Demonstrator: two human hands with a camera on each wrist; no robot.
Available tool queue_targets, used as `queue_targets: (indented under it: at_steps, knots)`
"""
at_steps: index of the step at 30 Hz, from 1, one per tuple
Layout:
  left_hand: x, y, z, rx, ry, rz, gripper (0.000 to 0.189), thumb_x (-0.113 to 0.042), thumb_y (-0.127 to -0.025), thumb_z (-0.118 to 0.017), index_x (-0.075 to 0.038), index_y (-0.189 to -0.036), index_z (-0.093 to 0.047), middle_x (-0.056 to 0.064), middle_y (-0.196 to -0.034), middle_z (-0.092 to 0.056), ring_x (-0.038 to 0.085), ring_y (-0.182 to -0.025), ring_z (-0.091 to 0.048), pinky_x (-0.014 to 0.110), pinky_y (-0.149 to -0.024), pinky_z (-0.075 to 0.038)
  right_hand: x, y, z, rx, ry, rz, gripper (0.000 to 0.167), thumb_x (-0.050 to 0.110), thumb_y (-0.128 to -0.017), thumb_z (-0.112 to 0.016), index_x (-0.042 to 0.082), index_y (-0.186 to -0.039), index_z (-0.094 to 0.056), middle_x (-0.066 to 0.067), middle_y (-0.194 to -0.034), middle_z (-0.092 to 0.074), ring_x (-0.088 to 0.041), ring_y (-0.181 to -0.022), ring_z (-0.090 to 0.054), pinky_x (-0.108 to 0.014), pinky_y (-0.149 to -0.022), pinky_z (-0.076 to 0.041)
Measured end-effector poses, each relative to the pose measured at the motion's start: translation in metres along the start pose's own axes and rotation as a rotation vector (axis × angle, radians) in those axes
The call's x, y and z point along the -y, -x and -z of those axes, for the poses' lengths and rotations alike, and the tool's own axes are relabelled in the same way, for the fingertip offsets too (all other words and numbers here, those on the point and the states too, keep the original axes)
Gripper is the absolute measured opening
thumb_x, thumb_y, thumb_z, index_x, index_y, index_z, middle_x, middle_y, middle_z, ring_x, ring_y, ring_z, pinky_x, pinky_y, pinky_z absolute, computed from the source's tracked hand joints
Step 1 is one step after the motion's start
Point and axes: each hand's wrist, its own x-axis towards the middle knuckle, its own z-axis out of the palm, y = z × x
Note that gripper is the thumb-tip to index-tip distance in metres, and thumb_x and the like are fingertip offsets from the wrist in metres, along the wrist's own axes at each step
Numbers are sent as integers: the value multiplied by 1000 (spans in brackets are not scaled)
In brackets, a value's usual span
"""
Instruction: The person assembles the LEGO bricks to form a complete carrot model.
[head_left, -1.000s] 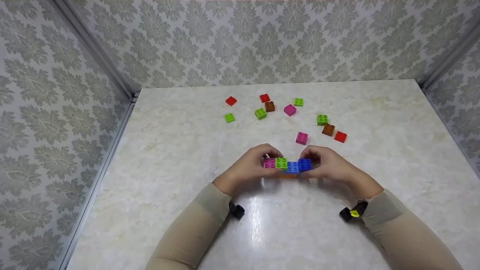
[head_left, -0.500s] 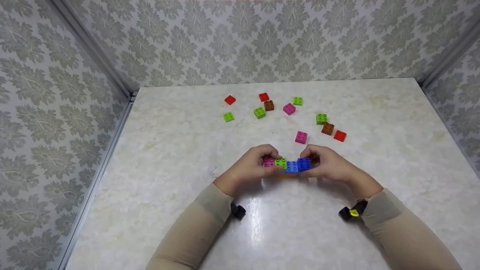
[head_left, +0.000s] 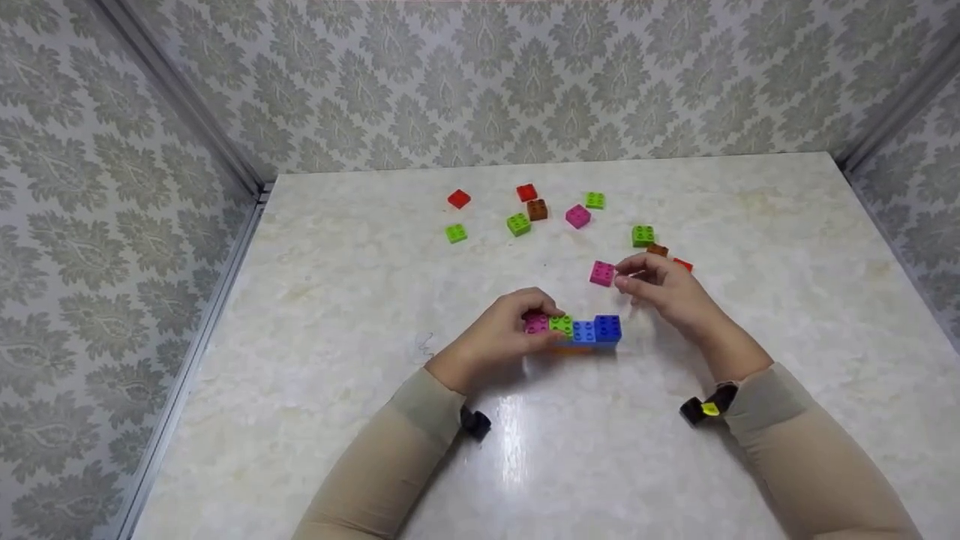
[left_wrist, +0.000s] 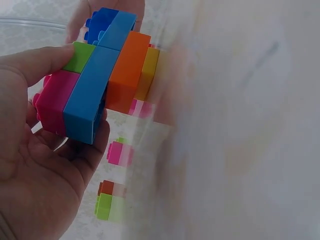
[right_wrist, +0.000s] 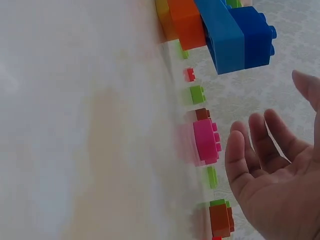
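Right hand [head_left: 670, 291], fingers parted, had moved beside a pink brick [head_left: 601, 273]; left hand [head_left: 501, 328] gripped the multicoloured build [head_left: 584, 332], whose yellow underside [left_wrist: 148, 72] only wrist views showed.

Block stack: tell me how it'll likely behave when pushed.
The stack should be fairly stiff, its blocks sitting flush. It may tip if pressed on the dark blue block, which juts past the orange block below. Flat sides make rolling unlikely.

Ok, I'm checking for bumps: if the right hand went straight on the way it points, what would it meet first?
Probably the nearer loose pink brick, just ahead of the right hand in the head view, though the hand's height is unclear and it might pass over.
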Motion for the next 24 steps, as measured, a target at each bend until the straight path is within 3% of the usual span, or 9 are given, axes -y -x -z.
queue_targets:
  at_steps: [4, 9, 14, 19, 24]
  knots:
    - [1, 0, 1, 0, 2, 2, 24, -19, -102, -85, -10, -123, -79, 7, -127, -75, 14, -110, -60, 30, -102, -49, 4, -11, 3, -69, 11, -5, 49, 21, -114, -69, -4, -154, -59, -5, -135, -66, -9, -109, -66, -21, -90, -58]
    - [1, 0, 0, 5, 5, 10, 25, -18, -102, -85, -10, -125, -79, 6, -128, -75, 14, -110, -61, 29, -100, -49, 4, -24, 3, -123, 82, -17, 44, 22, -115, -67, 1, -153, -67, -17, -145, -68, -9, -102, -65, -20, -86, -58]
    - [1, 1, -1, 6, 0, 21, 26, -19, -102, -85, -12, -126, -78, 5, -129, -74, 15, -113, -61, 31, -104, -49, -2, -31, 3, -112, 159, -17, 45, 21, -112, -71, 6, -155, -68, -20, -152, -69, -12, -97, -67, -21, -80, -59]
    - [1, 0, -1, 0, -11, 9, 25, -20, -102, -85, -11, -125, -79, 5, -128, -74, 14, -113, -61, 31, -104, -50, -8, -33, 3, -98, 216, -48, 49, 24, -111, -74, 9, -157, -67, -20, -148, -71, -14, -90, -69, -21, -75, -58]
    - [1, 0, 0, 0, -16, -4, 25, -20, -101, -85, -10, -124, -79, 5, -129, -74, 14, -114, -62, 31, -105, -50, -11, -35, -1, -106, 321, -33, 49, 26, -109, -77, 9, -154, -70, -18, -154, -69, -20, -94, -71, -22, -72, -58]
